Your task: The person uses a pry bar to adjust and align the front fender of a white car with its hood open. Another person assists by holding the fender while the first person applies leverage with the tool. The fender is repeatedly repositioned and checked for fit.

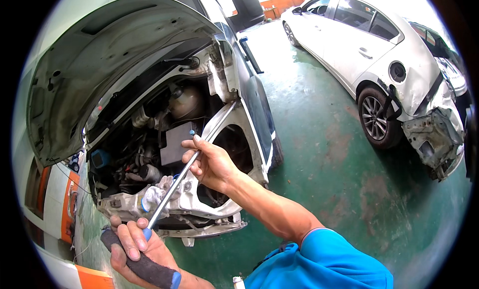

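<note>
My left hand grips the black-and-blue handle of a long tool at the lower left. Its metal shaft runs diagonally up across the open engine bay of a damaged vehicle; where its tip rests is hard to make out. My right hand has its fingers curled around the shaft farther up, beside a small blue piece. Behind it are a grey box and a translucent reservoir. Beneath the shaft lies the pale metal front panel with a whitish crumpled item on it.
The raised hood arches over the bay at upper left. To the right stands a white sedan with a torn-open rear corner, across a stretch of green floor. Orange-and-white wall panels line the left edge.
</note>
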The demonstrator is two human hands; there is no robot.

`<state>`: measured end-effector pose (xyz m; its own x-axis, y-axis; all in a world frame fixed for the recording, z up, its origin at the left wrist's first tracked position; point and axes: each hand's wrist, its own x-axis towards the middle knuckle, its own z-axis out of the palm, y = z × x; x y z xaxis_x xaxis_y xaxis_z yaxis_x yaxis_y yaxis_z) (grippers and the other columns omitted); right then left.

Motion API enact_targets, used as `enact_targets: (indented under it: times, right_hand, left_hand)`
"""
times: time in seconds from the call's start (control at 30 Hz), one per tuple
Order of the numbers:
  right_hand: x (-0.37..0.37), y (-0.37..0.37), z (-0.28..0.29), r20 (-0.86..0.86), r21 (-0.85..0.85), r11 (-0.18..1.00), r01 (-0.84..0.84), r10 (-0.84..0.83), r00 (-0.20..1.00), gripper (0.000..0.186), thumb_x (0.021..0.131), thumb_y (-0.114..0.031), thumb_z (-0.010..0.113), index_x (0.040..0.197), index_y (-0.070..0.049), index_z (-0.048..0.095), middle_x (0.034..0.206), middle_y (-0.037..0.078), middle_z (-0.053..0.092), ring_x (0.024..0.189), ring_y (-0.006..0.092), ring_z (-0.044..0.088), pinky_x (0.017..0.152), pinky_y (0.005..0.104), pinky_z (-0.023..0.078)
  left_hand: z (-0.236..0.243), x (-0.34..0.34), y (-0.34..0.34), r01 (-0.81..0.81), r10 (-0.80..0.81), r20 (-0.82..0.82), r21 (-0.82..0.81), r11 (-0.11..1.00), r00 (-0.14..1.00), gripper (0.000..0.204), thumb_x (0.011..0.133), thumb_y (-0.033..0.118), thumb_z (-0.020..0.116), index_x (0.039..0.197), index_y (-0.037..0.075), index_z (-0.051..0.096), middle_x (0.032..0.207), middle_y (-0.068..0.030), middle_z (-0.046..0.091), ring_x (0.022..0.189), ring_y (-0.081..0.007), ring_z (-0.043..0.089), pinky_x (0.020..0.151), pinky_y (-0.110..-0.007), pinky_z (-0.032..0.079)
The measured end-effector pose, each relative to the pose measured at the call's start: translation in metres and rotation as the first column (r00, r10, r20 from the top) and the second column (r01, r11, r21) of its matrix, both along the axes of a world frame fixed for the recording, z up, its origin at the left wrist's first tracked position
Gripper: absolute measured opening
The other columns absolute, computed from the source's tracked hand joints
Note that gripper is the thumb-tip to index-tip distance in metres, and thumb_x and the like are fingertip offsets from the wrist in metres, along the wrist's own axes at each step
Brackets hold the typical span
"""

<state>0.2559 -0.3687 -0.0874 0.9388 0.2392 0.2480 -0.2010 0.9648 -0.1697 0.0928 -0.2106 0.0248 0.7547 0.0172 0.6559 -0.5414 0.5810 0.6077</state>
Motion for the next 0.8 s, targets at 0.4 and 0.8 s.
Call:
enact_targets:
  times: [0.4, 0.8]
  right_hand:
    - [-0.033, -0.002, 0.008, -0.005, -0.023, 0.999, 0.023, -0.023, 1.0, 0.031, 0.105, -0.027, 0.048, 0.103, 0.001, 0.061, 0.074, 0.014, 0.068, 0.051, 0.017, 0.058, 0.045, 0.0245, 0.044]
    - [-0.055, 0.004, 0.011, 0.014, -0.034, 0.999, -0.014, 0.014, 1.0, 0.031, 0.103, -0.025, 0.052, 0.098, 0.004, 0.064, 0.074, 0.017, 0.068, 0.05, 0.0174, 0.055, 0.05, 0.0261, 0.045]
  left_hand:
    - [-0.005, -0.034, -0.02, -0.04, 0.04, -0.003, -0.138, 0.99, 0.999, 0.031, 0.093, 0.032, 0.055, 0.104, 0.003, 0.051, 0.078, 0.0012, 0.047, 0.083, -0.0159, 0.048, 0.107, -0.042, 0.032]
    - [-0.003, -0.058, -0.015, -0.026, 0.03, 0.028, -0.13, 0.991, 0.999, 0.035, 0.094, 0.026, 0.055, 0.112, -0.004, 0.049, 0.073, -0.001, 0.049, 0.075, -0.0154, 0.049, 0.101, -0.04, 0.039]
